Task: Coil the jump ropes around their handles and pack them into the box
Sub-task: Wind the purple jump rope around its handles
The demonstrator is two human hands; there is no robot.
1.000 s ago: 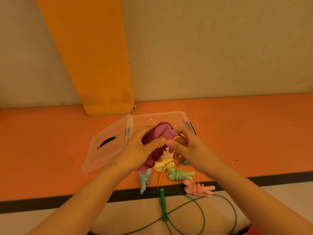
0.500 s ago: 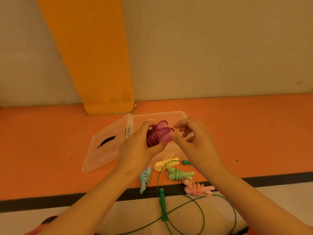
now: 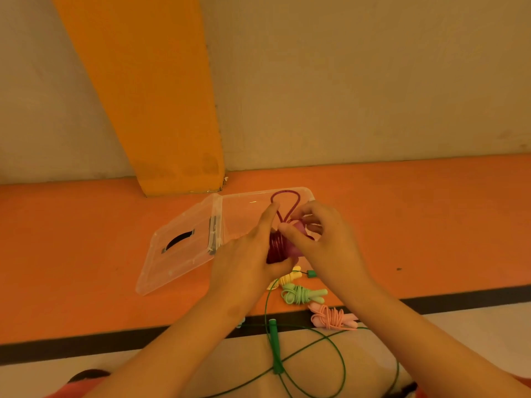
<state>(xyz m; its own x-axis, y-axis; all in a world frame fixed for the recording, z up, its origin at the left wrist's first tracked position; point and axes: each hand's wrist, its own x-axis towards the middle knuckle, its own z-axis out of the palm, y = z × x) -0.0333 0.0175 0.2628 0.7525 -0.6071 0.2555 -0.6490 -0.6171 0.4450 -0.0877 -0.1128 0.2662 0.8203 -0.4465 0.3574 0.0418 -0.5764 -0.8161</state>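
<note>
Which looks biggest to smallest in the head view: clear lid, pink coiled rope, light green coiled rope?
Largest: clear lid, by far.
Then pink coiled rope and light green coiled rope: alike, pink nearer the camera, so unranked.

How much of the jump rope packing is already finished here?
Done: the yellow rope, light green rope and pink rope lie coiled near the clear box. In hand: the left hand grips the magenta rope while the right hand pinches its end loop. Left: coiling the dark green rope, then packing all.
</note>
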